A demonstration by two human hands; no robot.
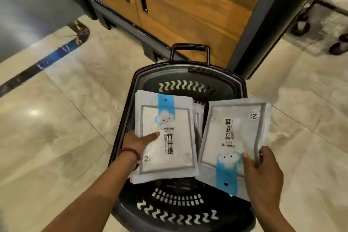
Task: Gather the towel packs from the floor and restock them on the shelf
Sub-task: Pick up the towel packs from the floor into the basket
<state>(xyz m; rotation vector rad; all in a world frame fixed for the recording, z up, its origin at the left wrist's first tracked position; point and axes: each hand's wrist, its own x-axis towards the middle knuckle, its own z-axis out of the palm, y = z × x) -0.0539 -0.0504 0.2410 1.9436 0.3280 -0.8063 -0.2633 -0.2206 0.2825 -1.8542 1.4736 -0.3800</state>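
Note:
I hold towel packs in both hands over a black plastic basket (239, 88). My left hand (138, 142), with a red bead bracelet at the wrist, grips a small stack of white packs (169, 137) with a blue strip and cloud face, upright print facing me. In my right hand (263, 171) is another stack of white packs (235, 133), turned upside down, held by its lower right corner. The two stacks sit side by side, and another pack edge (198, 117) shows between them. The basket's inside is mostly hidden by the packs.
The basket stands on a glossy beige tile floor (56, 137). A wooden cabinet unit (188, 5) with a dark frame rises just behind the basket's handle (190, 49). Wheels of a trolley (301, 26) show at the upper right. A dark inlay stripe (47, 64) crosses the floor at left.

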